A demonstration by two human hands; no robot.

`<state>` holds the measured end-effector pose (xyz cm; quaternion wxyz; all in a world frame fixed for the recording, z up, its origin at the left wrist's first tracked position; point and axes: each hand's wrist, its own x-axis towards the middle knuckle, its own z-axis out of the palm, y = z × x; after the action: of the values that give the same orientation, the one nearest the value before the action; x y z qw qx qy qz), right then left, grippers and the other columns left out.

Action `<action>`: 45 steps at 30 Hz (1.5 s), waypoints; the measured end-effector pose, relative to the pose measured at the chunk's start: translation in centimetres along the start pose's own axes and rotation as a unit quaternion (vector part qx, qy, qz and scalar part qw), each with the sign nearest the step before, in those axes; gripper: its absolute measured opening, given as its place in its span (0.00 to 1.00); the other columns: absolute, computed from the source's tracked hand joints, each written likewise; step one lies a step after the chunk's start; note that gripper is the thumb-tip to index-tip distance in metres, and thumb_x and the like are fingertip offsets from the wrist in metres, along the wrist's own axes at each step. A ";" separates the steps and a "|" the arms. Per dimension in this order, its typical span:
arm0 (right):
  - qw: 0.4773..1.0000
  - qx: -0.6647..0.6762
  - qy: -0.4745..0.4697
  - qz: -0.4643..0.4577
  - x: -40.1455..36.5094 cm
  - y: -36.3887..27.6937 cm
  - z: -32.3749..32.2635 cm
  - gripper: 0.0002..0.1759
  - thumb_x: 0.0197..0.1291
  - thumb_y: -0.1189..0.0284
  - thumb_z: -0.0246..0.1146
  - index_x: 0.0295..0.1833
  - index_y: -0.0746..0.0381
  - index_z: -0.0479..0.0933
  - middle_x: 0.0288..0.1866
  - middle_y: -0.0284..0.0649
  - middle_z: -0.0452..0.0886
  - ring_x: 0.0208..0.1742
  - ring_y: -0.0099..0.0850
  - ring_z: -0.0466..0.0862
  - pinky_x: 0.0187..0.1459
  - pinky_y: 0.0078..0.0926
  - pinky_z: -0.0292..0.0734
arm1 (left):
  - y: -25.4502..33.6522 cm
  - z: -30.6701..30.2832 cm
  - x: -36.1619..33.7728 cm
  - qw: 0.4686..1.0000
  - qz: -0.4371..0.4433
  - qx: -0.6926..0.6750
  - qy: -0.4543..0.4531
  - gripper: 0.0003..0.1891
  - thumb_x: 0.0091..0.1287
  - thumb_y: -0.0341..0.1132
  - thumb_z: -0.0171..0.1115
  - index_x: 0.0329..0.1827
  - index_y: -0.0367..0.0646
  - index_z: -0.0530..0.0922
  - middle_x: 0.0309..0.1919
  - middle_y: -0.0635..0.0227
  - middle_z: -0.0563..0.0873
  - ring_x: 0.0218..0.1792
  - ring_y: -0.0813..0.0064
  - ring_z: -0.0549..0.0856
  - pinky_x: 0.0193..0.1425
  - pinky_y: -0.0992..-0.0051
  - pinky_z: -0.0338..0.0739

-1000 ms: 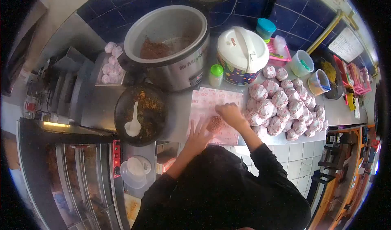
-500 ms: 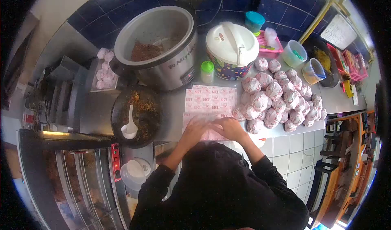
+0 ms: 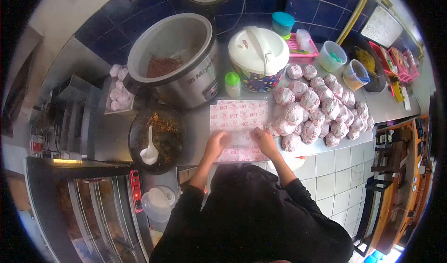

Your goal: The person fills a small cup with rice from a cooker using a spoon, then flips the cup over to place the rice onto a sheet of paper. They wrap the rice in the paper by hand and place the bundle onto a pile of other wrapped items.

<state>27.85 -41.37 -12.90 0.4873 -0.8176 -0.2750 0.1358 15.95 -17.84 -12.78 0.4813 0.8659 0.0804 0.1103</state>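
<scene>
Printed paper sheets (image 3: 240,114) with red lettering lie on the metal counter in front of the person. My left hand (image 3: 216,144) is at the left edge of the sheets, its fingers bent and blurred. At their right edge is my right hand (image 3: 264,141), fingers curled in toward the paper. Between the two hands there is a pale, blurred patch of paper; whether the fingers grip it is too unclear to tell. Right of my right hand, several wrapped round bundles (image 3: 309,100) are heaped up. A green-capped shaker (image 3: 232,85) stands behind the sheets.
At the back left is an open cooker (image 3: 195,77) with reddish rice. A dark pan (image 3: 160,146) holds a white ladle (image 3: 150,146). Behind the sheets stands a white-lidded container (image 3: 259,51). Plastic tubs (image 3: 332,57) and pink baskets (image 3: 302,49) sit at the back right.
My hands have moved apart, from close together near the front of the sheets to their left and right edges. The camera view has shifted slightly.
</scene>
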 end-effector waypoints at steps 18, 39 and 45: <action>0.937 -0.310 -0.001 -0.157 -3.5 -0.1 0.9 0.16 0.64 0.71 0.62 0.57 0.59 0.81 0.60 0.45 0.77 0.63 0.45 0.75 0.64 0.48 0.72 | 2.9 0.6 -3.4 0.947 0.049 0.317 -0.004 0.08 0.59 0.31 0.68 0.37 0.36 0.88 0.60 0.55 0.81 0.66 0.53 0.74 0.69 0.51 0.67; 0.923 -0.368 0.088 -0.074 0.1 -0.4 2.6 0.11 0.62 0.67 0.66 0.49 0.57 0.80 0.50 0.44 0.82 0.57 0.47 0.81 0.56 0.48 0.77 | 1.6 1.7 0.2 0.946 -0.048 0.318 0.037 0.17 0.62 0.35 0.71 0.54 0.45 0.85 0.62 0.50 0.80 0.63 0.50 0.80 0.71 0.44 0.67; 0.895 -0.415 0.069 -0.150 -2.2 0.4 3.3 0.13 0.55 0.68 0.64 0.47 0.57 0.78 0.48 0.39 0.77 0.55 0.39 0.77 0.53 0.41 0.73 | -0.1 1.3 -1.1 0.927 0.046 0.372 0.017 0.12 0.62 0.36 0.69 0.48 0.47 0.85 0.53 0.62 0.83 0.59 0.56 0.80 0.75 0.43 0.61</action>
<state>24.61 -40.43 -14.98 0.1358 -0.9021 -0.3910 -0.1220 15.18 -19.10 -13.66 0.1174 0.9834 0.0844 0.1093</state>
